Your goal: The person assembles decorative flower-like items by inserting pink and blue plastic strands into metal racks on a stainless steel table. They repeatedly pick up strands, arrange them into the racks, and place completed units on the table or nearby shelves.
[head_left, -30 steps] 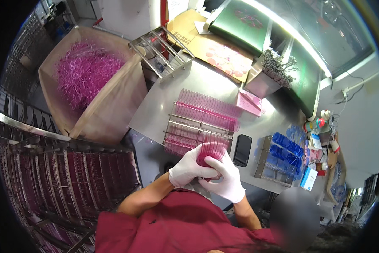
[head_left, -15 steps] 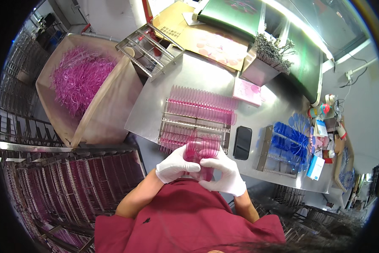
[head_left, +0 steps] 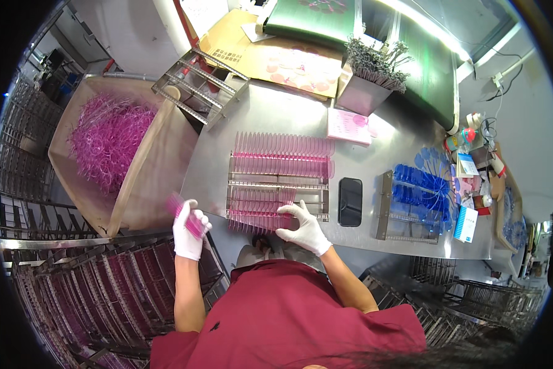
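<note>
- My left grip [head_left: 188, 241] is clamping on a bundle of pink see-through pieces [head_left: 194, 226], partly blurred, left of the metal rack [head_left: 279, 184].
- My right grip [head_left: 307, 234] is holding thumb and fingers apart by the right end of the near row [head_left: 252, 206]; I cannot tell whether they are touching it.
- The metal rack is standing on the table [head_left: 362, 161], carrying the near row and a far row [head_left: 282, 154] of pink pieces.
- A black phone [head_left: 350, 202] is lying just right of it.
</note>
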Tool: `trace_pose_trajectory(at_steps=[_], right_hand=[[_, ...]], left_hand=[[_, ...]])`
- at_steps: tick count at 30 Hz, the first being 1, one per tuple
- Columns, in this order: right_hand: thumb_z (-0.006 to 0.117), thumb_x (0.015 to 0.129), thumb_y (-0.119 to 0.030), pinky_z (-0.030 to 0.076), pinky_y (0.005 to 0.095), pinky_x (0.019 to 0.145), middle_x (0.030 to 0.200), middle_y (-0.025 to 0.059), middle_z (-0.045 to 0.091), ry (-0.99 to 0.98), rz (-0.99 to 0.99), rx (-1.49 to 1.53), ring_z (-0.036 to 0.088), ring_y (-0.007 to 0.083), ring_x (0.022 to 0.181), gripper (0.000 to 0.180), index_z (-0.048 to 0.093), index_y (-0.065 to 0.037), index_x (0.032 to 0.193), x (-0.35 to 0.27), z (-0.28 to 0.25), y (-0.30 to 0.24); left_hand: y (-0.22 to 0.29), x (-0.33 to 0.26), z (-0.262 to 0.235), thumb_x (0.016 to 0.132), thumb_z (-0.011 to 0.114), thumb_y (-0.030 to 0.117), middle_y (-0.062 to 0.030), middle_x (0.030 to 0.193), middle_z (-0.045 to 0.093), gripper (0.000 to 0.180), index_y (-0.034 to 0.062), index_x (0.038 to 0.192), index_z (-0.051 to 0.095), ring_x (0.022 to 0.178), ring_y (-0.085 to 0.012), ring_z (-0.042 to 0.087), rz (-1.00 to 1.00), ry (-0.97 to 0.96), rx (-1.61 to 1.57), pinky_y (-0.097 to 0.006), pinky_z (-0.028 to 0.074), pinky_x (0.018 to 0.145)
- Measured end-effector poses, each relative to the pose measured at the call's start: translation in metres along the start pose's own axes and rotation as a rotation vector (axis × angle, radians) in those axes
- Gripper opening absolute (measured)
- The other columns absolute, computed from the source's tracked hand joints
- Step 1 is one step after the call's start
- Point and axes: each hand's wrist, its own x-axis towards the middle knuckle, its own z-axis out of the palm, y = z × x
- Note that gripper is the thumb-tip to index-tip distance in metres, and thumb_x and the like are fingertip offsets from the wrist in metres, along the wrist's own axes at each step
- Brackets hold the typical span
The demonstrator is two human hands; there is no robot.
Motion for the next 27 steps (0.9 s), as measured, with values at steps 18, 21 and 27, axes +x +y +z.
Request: trace_pose_trajectory(at_steps=[18, 21, 27], right_hand=[[0.083, 0.086, -0.034, 0.022, 0.0648, 0.129, 0.139, 0.0198, 0.065, -0.016, -0.080, -0.399, 0.051, 0.0427, 0.139, 0.067, 0.065, -0.008, 0.144, -0.039, -0.051, 0.012], [0.079, 0.090, -0.039, 0.032, 0.0656, 0.120, 0.148, 0.0242, 0.057, -0.099, -0.096, -0.700, 0.043, 0.0444, 0.142, 0.074, 0.057, -0.007, 0.153, -0.034, -0.062, -0.009], [0.088, 0.080, -0.040, 0.032, 0.0677, 0.118, 0.152, 0.0296, 0.050, -0.005, -0.259, -0.903, 0.044, 0.0519, 0.143, 0.087, 0.055, -0.007, 0.153, -0.028, -0.057, -0.064]], left_hand=[[-0.063, 0.012, -0.021, 0.103, 0.069, 0.044, -0.0103, 0.098, 0.072, 0.029, 0.0152, 0.107, 0.067, 0.088, -0.0327, 0.073, -0.260, 0.298, 0.120, -0.051, 0.064, 0.081], [-0.034, 0.007, -0.029, 0.101, 0.074, 0.019, -0.0009, 0.086, 0.064, 0.021, 0.0146, 0.118, 0.062, 0.064, -0.0170, 0.063, -0.063, 0.306, 0.284, -0.034, 0.054, 0.053], [-0.002, -0.017, 0.112, 0.089, 0.077, -0.004, -0.0105, 0.100, 0.073, 0.061, 0.0023, 0.143, 0.051, 0.076, -0.0155, 0.072, 0.167, 0.028, 0.759, -0.029, 0.057, 0.065]])
